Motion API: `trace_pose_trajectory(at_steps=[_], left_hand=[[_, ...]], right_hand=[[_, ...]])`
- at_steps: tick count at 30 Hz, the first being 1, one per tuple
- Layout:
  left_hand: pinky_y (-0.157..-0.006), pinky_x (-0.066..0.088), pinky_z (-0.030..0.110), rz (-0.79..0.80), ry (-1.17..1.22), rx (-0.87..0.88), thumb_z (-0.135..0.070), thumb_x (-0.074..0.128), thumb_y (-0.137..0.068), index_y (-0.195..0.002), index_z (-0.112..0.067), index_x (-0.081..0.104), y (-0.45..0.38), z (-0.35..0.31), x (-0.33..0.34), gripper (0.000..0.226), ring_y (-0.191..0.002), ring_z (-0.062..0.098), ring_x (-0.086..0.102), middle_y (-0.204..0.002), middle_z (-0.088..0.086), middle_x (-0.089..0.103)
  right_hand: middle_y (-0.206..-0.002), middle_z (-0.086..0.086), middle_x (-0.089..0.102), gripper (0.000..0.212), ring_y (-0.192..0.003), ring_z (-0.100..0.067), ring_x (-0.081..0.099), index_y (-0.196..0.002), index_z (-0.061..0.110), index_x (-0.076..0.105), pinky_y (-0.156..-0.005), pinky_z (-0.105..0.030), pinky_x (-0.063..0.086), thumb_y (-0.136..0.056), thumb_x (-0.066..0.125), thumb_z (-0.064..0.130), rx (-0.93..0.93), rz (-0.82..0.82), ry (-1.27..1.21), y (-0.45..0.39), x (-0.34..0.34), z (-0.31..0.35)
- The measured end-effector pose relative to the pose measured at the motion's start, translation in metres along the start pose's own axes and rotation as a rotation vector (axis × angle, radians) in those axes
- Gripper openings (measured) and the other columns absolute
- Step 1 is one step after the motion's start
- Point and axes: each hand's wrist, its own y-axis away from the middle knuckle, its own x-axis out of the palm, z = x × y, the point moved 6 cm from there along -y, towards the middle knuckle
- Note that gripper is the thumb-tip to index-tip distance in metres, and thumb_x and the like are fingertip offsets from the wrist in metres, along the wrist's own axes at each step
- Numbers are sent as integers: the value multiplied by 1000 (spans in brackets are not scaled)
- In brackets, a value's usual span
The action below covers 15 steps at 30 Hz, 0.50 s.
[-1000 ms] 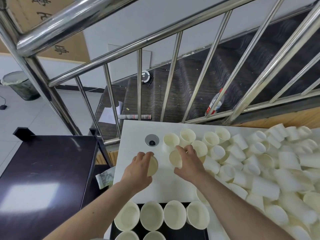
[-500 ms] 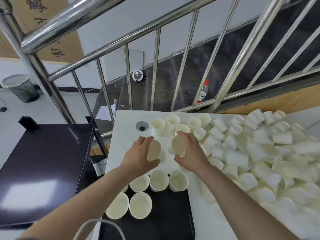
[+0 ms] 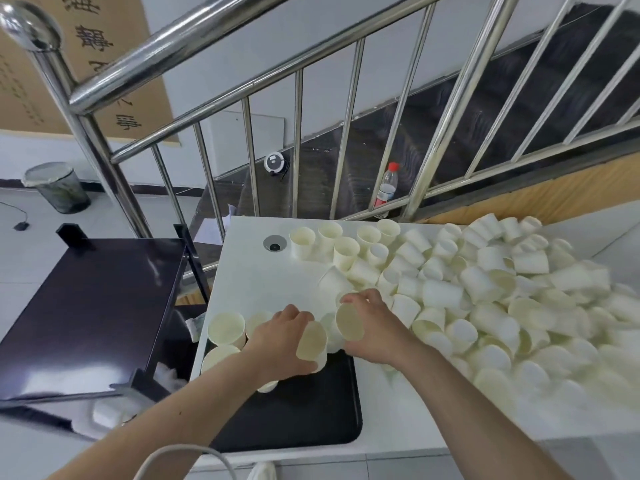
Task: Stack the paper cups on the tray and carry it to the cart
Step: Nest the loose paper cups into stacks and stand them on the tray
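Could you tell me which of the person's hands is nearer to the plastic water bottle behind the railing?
Right. The right hand lies below the water bottle, slightly left of it; the left hand sits farther left and lower.

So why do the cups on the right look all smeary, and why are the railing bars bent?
In the head view, the cup pile smears toward the right edge, which looks like blur from the camera moving; the railing bows because the wide lens bends straight lines; window-like glare shines on the dark cart top; the cups held by the left hand and right hand stay fairly sharp.
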Motion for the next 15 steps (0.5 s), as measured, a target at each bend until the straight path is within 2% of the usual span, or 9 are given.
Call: trace_pose_trajectory(at_steps=[5, 9, 15], left_hand=[[-80, 45, 30, 32, -97, 5, -48, 66, -75, -140, -26, 30, 5, -1, 23, 77, -122, 20, 39, -133, -1, 33], [-79, 46, 31, 32, -134, 8, -45, 67, -75, -137, -25, 32, 4, -1, 36, 74, -120, 22, 37, -134, 1, 31], [-83, 41, 30, 35, -188, 33, -40, 68, -75, -138, -23, 32, -2, -2, 49, 74, -127, 23, 32, -138, 2, 31]], right_hand=[[-142, 4, 20, 79, -123, -20, 41, -142, 28, 31, -90, -34, 50, -73, 70, 19, 41, 87, 92, 13, 31, -10], [-143, 0, 21, 78, -122, -23, 43, -143, 24, 30, -81, -29, 46, -75, 67, 15, 50, 128, 130, 16, 53, -15], [-141, 0, 26, 74, -119, -24, 46, -142, 23, 32, -86, -33, 49, -77, 67, 16, 47, 137, 178, 10, 75, -17]])
